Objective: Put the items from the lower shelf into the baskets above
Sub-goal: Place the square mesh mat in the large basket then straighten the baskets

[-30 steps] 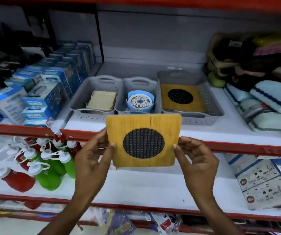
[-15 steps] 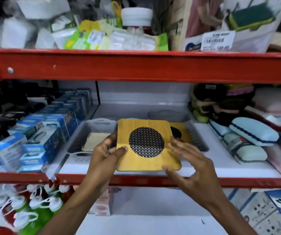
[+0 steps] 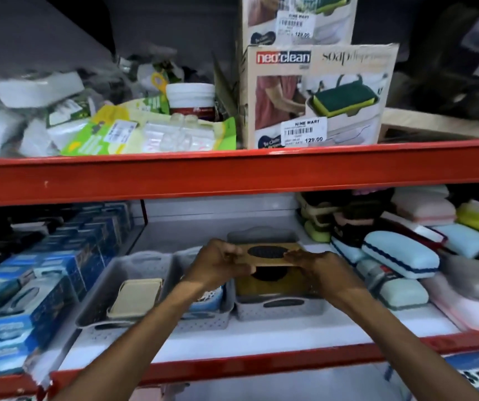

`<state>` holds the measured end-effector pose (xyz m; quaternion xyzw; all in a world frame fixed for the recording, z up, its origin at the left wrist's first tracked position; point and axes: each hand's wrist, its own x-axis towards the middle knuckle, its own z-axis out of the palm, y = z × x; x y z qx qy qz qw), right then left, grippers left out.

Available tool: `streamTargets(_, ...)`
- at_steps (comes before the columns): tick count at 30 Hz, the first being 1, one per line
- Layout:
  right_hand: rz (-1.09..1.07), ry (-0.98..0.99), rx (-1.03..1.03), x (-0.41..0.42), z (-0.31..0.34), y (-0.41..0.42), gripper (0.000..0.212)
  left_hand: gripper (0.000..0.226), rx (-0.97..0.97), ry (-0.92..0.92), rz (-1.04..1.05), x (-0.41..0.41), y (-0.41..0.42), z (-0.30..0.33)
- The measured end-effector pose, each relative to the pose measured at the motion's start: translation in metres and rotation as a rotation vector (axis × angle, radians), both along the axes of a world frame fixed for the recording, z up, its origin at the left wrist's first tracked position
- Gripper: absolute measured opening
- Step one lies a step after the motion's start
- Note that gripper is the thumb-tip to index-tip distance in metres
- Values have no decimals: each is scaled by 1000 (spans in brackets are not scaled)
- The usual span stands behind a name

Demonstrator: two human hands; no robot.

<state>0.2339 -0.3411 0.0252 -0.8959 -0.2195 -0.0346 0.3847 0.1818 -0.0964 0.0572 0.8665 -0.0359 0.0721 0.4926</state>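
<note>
both hands hold a yellow square mat (image 3: 273, 254) with a dark round centre, nearly flat, just above the right grey basket (image 3: 278, 309). the left hand (image 3: 218, 264) is clamped on the mat's edge at 9 o'clock, the right hand (image 3: 319, 267) on the edge at 3 o'clock. a second yellow mat (image 3: 270, 285) lies inside that basket, directly beneath. at 9 o'clock from it, the middle basket (image 3: 203, 318) holds a blue round item (image 3: 208, 298), and the left basket (image 3: 108, 285) holds a cream square piece (image 3: 135, 298). all three baskets stand on the white shelf (image 3: 261, 337) with the red front rail.
</note>
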Motion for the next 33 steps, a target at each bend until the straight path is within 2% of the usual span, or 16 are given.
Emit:
streamTargets(2,-3,-53,-123,4,3,3,32,21,245,-38,1,12,1,-11)
streamTargets(4,11,-127,-159,14,-2,-1,36,24,391,-51,44,22,2,-22)
streamTargets(6,17,-102,-165,21,-3,-2,31,27,529,-78,77,24,-1,-27)
streamTargets(8,29,-40,-192,24,0,1,18,26,598,-90,96,24,-5,-27)
streamTargets(10,68,112,-126,29,4,0,25,27,624,-73,93,21,-11,-20)
streamTargets(12,82,82,-226,34,2,3,29,31,674,-32,80,18,-16,-14)
streamTargets(14,92,100,-208,39,-3,1,26,34,722,3,73,17,-21,-10)
streamTargets(16,110,-8,-274,41,-5,3,31,36,743,15,64,18,-25,-10)
streamTargets(21,117,-79,-349,39,-5,4,29,38,768,64,61,24,-28,-11)
streamTargets(26,106,-76,-386,42,-10,7,12,28,733,30,50,29,-29,-18)
streamTargets(31,121,-158,-500,37,-8,9,21,9,607,-49,17,25,-5,-12)
streamTargets(33,140,-183,-470,29,-4,17,27,13,597,-117,74,23,24,-4)
